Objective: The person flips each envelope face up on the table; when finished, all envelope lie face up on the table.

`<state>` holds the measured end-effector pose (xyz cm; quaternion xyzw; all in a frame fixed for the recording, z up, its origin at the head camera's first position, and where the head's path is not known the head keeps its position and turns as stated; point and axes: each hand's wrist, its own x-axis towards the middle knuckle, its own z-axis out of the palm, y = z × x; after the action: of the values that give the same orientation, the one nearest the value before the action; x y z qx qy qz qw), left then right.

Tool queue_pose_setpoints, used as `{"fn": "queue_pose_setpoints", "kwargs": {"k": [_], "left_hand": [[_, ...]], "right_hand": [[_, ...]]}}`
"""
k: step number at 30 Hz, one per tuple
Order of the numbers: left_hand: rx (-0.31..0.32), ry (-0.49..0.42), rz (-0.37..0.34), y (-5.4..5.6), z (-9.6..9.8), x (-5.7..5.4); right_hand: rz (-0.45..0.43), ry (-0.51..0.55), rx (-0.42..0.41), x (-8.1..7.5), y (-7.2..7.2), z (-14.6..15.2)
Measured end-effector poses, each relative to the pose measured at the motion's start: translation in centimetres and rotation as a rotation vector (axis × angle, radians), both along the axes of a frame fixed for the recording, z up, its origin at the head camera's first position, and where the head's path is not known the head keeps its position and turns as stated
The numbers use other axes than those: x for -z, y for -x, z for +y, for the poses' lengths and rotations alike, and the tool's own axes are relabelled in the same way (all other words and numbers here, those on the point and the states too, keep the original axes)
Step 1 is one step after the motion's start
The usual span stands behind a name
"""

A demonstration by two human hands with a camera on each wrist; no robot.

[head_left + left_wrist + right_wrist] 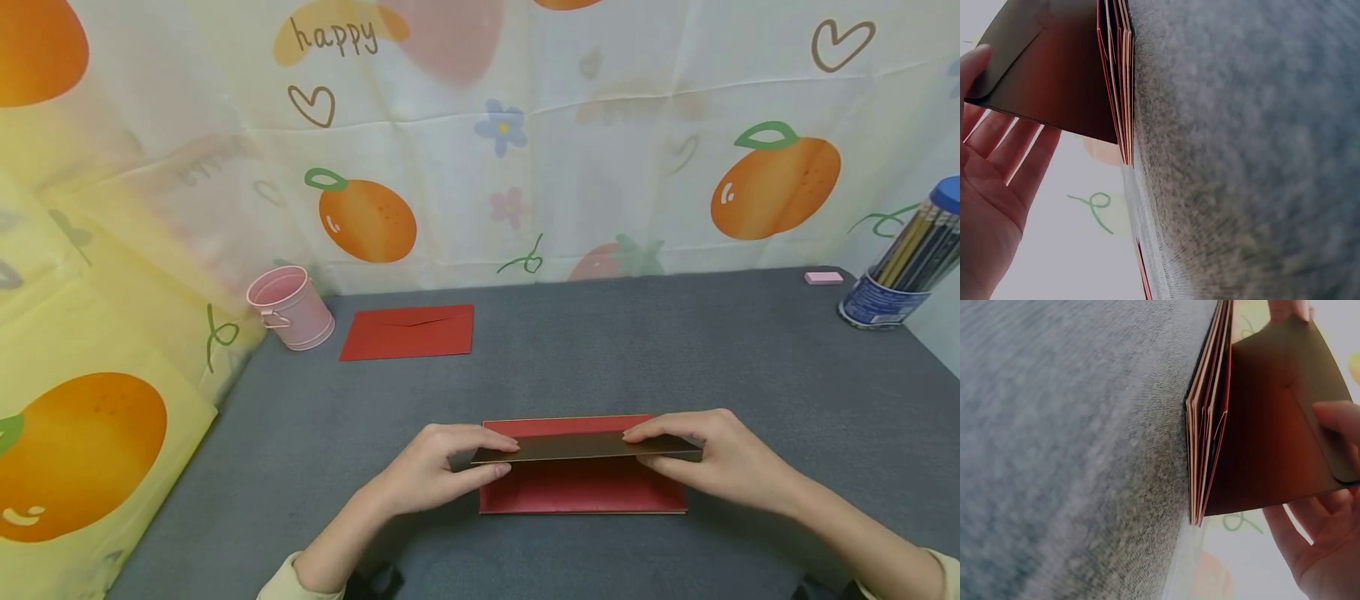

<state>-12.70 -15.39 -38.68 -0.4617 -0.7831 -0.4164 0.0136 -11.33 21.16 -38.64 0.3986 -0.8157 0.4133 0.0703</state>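
A dark-looking envelope (577, 447) is raised over a stack of red envelopes (581, 492) on the table. My left hand (435, 467) pinches its left end and my right hand (720, 458) its right end, thumbs on the near face and fingers behind. In the left wrist view the envelope (1063, 81) shows a shaded reddish-brown face with a flap along its upper part. The right wrist view has its lower edge against the stack (1207, 425), with the envelope standing out from it at a steep angle. Several layers show along the stack's edge.
Another red envelope (408, 333) lies farther back, left of centre. Beside it stands a small pink bucket (291, 308). At the back right are a blue-and-white pencil holder (892, 292) full of pencils and a pink eraser (823, 277). A fruit-print cloth (600, 192) hangs behind the grey table.
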Motion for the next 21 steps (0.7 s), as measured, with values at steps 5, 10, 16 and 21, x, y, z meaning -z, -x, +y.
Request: {"fn": "queue_pose_setpoints", "kwargs": {"k": [5,10,16,21], "left_hand": [[-0.009,-0.048,-0.059,0.3,0.0,-0.1],[-0.052,-0.086,-0.105,0.2,0.1,-0.3],[-0.128,-0.106,-0.151,0.1,0.2,-0.4],[-0.145,-0.119,-0.168,0.2,0.3,-0.3]], "right_hand": [[-0.076,0.043,0.043,-0.3,0.2,-0.2],[-0.122,0.032,0.103,-0.8,0.2,-0.5],[-0.131,0.046,0.158,-1.2,0.1,-0.7],[-0.158,0.035,0.201,-1.4,-0.1,-0.7]]}}
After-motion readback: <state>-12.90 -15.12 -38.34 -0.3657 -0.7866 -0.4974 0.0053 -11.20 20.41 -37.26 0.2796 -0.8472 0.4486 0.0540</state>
